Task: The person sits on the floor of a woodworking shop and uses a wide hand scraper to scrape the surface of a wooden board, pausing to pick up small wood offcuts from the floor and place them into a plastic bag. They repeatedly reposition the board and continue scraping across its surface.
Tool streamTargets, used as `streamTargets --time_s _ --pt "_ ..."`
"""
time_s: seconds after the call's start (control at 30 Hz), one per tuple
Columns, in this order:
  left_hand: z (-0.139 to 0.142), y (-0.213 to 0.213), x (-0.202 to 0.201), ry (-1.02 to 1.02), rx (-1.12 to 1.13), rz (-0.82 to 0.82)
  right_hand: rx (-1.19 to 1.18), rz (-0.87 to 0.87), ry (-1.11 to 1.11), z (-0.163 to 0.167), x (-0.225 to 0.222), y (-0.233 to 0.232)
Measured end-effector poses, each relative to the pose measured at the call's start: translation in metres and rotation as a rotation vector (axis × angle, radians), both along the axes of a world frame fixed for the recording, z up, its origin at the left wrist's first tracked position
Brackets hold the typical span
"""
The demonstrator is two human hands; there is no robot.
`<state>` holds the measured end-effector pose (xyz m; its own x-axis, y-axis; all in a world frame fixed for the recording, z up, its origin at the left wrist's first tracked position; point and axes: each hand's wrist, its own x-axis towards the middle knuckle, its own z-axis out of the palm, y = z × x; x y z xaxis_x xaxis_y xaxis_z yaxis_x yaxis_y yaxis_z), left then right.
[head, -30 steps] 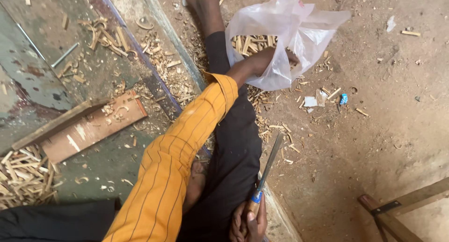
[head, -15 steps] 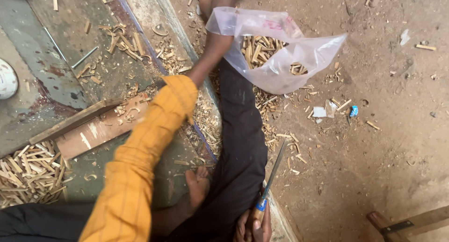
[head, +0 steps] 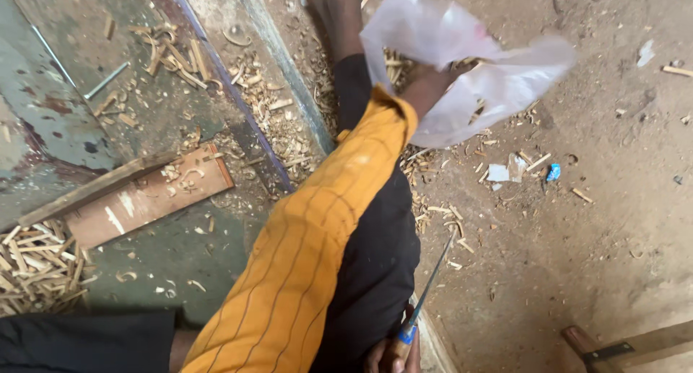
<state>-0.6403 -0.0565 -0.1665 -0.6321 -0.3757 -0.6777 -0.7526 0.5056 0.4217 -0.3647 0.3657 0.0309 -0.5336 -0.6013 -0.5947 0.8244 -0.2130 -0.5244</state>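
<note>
Head view: left hand [head: 426, 88] fingers gripping clear plastic bag [head: 462, 70] w/ wood sticks, above dirt floor [head: 577, 236]. Right hand [head: 393, 355] fingers wrapped round knife [head: 426, 293], well below bag.

My single view comes from a camera on the wearer's head, facing steeply down, almost vertically, onto the floor [head: 592, 229] and the wearer's own lap. It sits close: the orange sleeve [head: 317, 243] fills the centre, and the frame runs from the bottom edge by the right hand [head: 393, 355] to the plastic bag [head: 469, 63] at the top. I have no second view for overlap.
</note>
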Motion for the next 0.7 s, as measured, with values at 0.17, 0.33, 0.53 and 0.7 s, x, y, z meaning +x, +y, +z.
streamTargets --time_s 0.17,0.33,0.53,0.7 --pt "0.004 0.020 0.001 -0.267 -0.137 -0.288 0.023 0.002 -0.024 0.007 0.004 -0.012" --pt "0.029 0.034 0.017 -0.309 -0.138 -0.207 0.022 0.021 -0.022 0.012 0.005 -0.015" --pt "0.041 0.028 0.022 -0.249 -0.149 -0.314 -0.012 0.060 -0.005 0.018 -0.008 -0.015" --pt "0.044 0.019 0.061 0.298 -0.359 -0.173 -0.023 0.049 -0.001 0.020 -0.001 -0.022"
